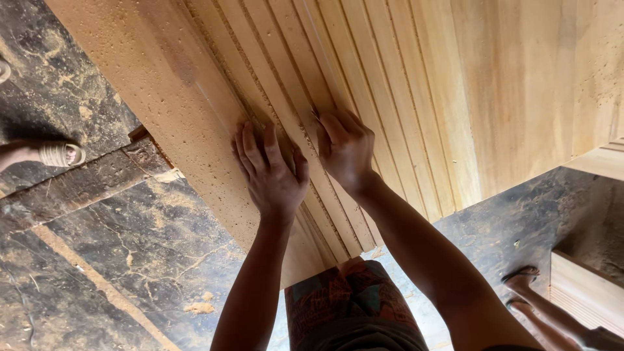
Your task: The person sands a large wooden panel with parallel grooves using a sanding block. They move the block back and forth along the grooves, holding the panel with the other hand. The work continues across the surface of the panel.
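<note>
Several long thin wooden boards (364, 84) stand on edge side by side in a stack, running from the top of the view down toward me. A wide sawdust-covered plank (175, 97) lies along their left side. My left hand (270, 172) presses flat on the upper edges of the boards with fingers spread. Just to its right, my right hand (346, 148) curls its fingers over the edge of one thin board (300, 91) in the stack. Both forearms reach up from the bottom of the view.
The floor (130, 260) is dark and dusted with sawdust. A dark timber beam (78, 185) lies under the stack at left. Another person's sandalled foot (55, 155) is at the left edge; other feet (523, 286) stand at lower right beside a pale wooden block (585, 292).
</note>
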